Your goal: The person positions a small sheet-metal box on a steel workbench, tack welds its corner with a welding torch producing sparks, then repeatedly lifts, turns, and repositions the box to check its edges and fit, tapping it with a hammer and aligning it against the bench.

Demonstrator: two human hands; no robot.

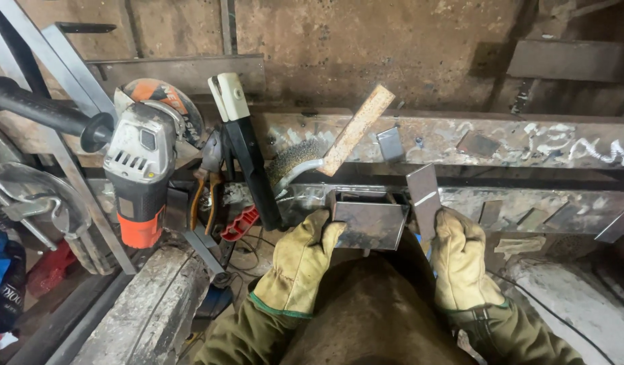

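Steel box section, a short grey open-ended piece (368,223), is sitting at the centre of my view on the scarred steel desk (528,145), just below the long welded beam that is running off toward 3 o'clock. I am watching my left hand (300,260), in a yellow leather glove, pressing against the box's 9 o'clock side, with the fingers (320,224) curling around its edge and clamping on it. My right hand (459,260), gloved the same way, is sitting at 3 o'clock from the box and is holding a flat grey steel strip (423,196) upright, the fingers closing on its lower end; the strip is standing just beside the box's right wall, and I cannot tell whether the two are touching.

Toward 12 o'clock from the box, a wire brush with a pale wooden handle (339,138) is leaning on the beam. At 10 o'clock a black welding electrode holder with a white jaw (241,142) is standing tilted, and farther out toward 9 o'clock a grey and orange angle grinder (141,172) is lying with its black side handle pointing off to the upper left. Red-handled pliers (239,223) are resting between the grinder and my left hand.
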